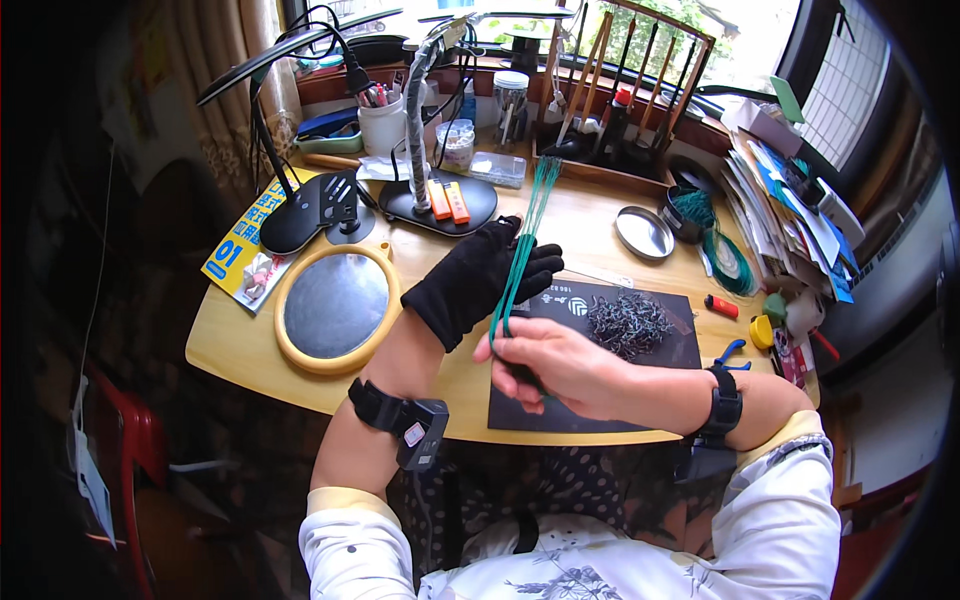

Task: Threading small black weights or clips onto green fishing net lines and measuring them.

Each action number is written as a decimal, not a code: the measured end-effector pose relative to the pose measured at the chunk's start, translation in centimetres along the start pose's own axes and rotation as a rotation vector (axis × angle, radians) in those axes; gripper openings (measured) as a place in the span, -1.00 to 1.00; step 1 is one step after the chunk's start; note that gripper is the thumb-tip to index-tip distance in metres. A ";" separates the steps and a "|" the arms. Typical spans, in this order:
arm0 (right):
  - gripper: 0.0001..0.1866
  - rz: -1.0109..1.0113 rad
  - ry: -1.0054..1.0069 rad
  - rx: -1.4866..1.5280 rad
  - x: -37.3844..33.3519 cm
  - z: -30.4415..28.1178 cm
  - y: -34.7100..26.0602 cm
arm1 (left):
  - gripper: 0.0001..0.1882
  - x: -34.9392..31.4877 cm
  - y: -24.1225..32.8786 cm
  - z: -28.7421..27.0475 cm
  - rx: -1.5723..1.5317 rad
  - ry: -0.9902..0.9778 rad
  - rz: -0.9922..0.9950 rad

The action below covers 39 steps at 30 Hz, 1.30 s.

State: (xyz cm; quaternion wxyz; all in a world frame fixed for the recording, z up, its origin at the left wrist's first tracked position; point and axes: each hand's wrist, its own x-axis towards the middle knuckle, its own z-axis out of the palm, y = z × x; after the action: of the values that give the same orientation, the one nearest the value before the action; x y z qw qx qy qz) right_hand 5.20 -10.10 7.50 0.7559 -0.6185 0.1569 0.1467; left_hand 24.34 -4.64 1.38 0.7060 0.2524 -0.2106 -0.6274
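Keeping the long, thin green thread bundle (523, 255) lightly taut should prevent tangles; it stretches over the pale wooden table (440, 405), its nearer part pinched by the bare right hand (550, 362); the black-gloved left hand (485, 280), fingers extended, lies beside it, contact unclear.

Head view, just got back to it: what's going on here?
The person's right hand, bare, grips a bundle of green strands near its lower end. The strands run up across the left hand, which wears a black glove and has its fingers spread; whether it presses on them is hard to tell. On the dark mat lies a tangled heap of dark, short pieces. A round mirror with a yellow frame lies left of the gloved hand.
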 end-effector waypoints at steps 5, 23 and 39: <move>-0.72 -0.128 -0.375 -0.685 -0.9 -0.6 0.1 | -0.63 -1.0 0.9 1.6 0.105 0.065 -0.044; -0.34 -0.715 0.552 -1.699 12.8 -20.3 -9.9 | -0.61 -2.1 0.6 4.1 0.628 0.159 0.112; -0.79 -0.923 0.668 -1.338 17.1 -25.1 -10.6 | -0.63 -1.8 1.0 4.8 0.569 0.192 -0.032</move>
State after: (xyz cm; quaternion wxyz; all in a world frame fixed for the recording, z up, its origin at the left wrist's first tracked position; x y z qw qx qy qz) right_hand 23.73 -36.24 5.08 0.1334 -0.9441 -0.0148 -0.3011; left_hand 21.93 -3.27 5.79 0.6134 0.5019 -0.3061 -0.5275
